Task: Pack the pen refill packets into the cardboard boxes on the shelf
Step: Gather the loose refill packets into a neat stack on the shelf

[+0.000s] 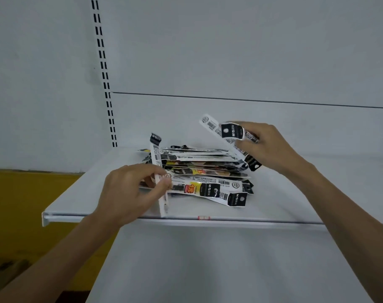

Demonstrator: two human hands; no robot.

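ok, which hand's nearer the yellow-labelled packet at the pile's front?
Left. The left hand pinches an upright packet at the left end of the yellow-labelled packet; the right hand holds packets above the right of the pile.

A loose pile of pen refill packets [203, 171] lies on a white shelf [81, 193]. The left hand [129, 191] pinches 1 packet [157, 169] standing nearly upright at the pile's left end. The right hand [267, 145] holds 2 packets [232, 136] tilted above the pile's right side. A slotted upright [105, 84] runs up the back panel.
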